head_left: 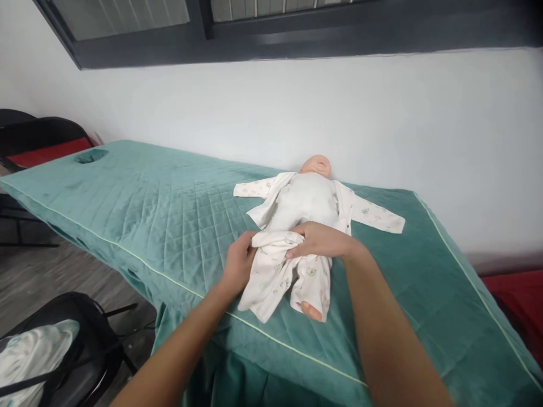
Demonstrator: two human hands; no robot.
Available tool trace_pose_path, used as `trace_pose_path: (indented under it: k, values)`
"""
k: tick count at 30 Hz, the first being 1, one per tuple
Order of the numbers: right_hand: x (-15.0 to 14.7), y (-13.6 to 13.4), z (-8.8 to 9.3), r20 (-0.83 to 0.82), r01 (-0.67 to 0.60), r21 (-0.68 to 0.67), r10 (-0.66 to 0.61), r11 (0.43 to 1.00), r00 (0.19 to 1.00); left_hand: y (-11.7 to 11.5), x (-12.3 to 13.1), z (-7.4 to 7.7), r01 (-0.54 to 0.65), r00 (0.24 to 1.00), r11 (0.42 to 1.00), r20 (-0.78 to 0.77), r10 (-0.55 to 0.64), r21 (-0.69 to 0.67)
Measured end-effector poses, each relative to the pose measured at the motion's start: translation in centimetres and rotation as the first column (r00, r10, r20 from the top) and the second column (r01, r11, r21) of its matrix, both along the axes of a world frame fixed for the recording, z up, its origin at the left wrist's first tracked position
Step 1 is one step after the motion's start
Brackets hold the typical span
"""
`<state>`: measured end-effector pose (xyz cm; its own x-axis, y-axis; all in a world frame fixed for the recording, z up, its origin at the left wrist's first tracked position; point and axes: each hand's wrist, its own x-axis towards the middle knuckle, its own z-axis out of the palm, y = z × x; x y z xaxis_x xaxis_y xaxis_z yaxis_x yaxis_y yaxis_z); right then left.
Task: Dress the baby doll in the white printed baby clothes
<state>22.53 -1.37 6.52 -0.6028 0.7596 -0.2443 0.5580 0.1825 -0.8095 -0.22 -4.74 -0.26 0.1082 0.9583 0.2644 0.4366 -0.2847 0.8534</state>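
Note:
A baby doll (314, 195) lies on its back on a teal quilted massage table (169, 215), head toward the wall. It wears a white printed romper (297, 277), open over the chest, with both sleeves spread out. My left hand (238, 261) grips the bunched romper cloth at the doll's waist from the left. My right hand (322, 240) lies over the same bunched cloth, fingers curled onto it. One bare foot shows out of the right romper leg.
A white wall and dark window frame (254, 39) stand behind the table. Black folding chairs (38, 141) with red seats are at far left. A black stool (76, 339) at lower left carries a light printed garment (29, 350). A face hole (90, 156) sits at the table's left end.

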Motion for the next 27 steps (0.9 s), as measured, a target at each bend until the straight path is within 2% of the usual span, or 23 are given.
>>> trace_pose_path:
  k: [3,7,11,14,17,21,24,27]
  values:
    - [0.2,-0.1,0.0,-0.029,-0.003,0.022,0.003,1.000,1.000,2.7,0.3,-0.2,0.063,0.990,0.989,-0.132,-0.045,0.136]
    - [0.3,-0.1,-0.1,-0.057,0.053,0.028,-0.052,0.998,0.997,5.1,0.8,-0.4,0.144,0.957,0.939,-0.284,-0.052,0.312]
    - [0.2,0.0,-0.3,-0.049,0.161,-0.010,-0.161,0.987,0.986,6.3,1.5,0.5,0.189,0.887,0.893,-0.461,0.022,0.407]
    - [0.1,0.2,-0.4,-0.043,0.232,0.048,-0.230,0.972,0.972,7.2,1.9,0.7,0.190,0.823,0.877,-0.558,0.103,0.442]
    - [0.0,0.4,-0.5,-0.062,0.297,0.078,-0.293,0.952,0.954,8.2,2.1,0.1,0.152,0.804,0.863,-0.568,0.176,0.483]
    - [0.0,0.3,-0.5,-0.096,0.323,0.053,-0.317,0.945,0.944,8.6,2.1,-0.9,0.141,0.800,0.843,-0.561,0.212,0.519]
    - [0.0,0.1,-0.5,-0.117,0.322,0.023,-0.317,0.946,0.941,8.3,2.0,-0.6,0.133,0.789,0.844,-0.571,0.227,0.520]
    - [0.1,0.0,-0.5,-0.142,0.325,0.003,-0.321,0.946,0.936,8.8,2.0,0.4,0.212,0.785,0.824,-0.593,0.176,0.526]
